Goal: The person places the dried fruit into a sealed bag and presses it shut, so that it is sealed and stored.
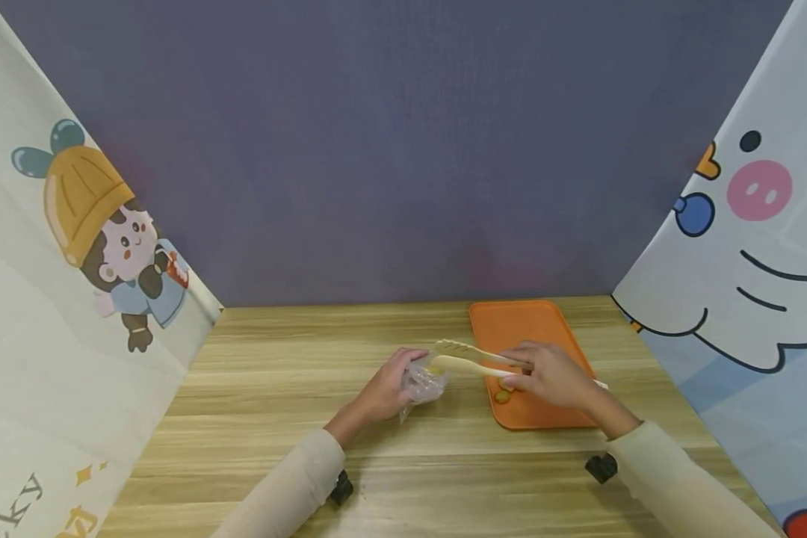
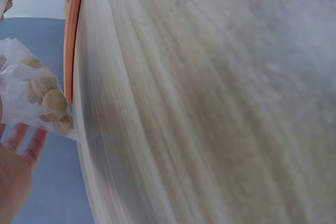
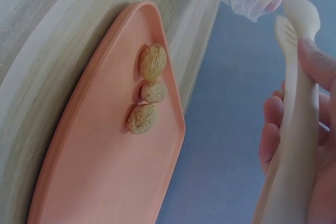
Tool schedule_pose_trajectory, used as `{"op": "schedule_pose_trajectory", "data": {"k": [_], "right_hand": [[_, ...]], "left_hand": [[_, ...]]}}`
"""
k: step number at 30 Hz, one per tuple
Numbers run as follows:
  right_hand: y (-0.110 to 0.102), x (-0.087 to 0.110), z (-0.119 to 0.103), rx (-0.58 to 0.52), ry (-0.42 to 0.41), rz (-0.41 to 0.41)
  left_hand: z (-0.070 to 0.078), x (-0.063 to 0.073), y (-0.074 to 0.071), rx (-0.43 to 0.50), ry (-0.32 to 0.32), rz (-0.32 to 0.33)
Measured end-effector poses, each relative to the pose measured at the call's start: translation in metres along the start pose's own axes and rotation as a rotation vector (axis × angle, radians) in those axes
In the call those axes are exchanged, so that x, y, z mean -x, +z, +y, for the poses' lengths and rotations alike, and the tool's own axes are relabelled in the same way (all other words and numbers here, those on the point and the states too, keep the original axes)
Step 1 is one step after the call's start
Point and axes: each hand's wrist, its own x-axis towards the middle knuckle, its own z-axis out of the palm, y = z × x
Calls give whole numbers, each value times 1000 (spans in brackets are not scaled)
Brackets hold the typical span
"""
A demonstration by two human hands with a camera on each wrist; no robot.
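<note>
The left hand point(image 1: 383, 388) grips a clear bag point(image 1: 422, 386) of dried fruit point(image 2: 54, 101), the right hand point(image 1: 553, 376) clasps tongs point(image 1: 474, 368) beside it, three pieces point(image 3: 142, 118) on the tray point(image 1: 518, 321): seemingly mid-transfer, calling for a gentle pinch.

Orange tray point(image 1: 524, 321), cream tongs point(image 3: 304, 124), brown-streaked tan tabletop point(image 1: 276, 373), grey-purple backdrop point(image 1: 403, 149)
</note>
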Motion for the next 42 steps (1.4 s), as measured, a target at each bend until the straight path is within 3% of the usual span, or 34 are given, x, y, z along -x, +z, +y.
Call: {"op": "schedule_pose_trajectory", "data": {"k": [12,20,42], "right_hand": [[2,3,10,-20,62,-7],[-4,12,17,-65,126,-9],[-11,43,49,2,134,3]], "left_hand": [[-3,4,-2,1,-32,-1],[-5,3,0,-24,-16,11],[-5,5,0,-6,-27,26]]}}
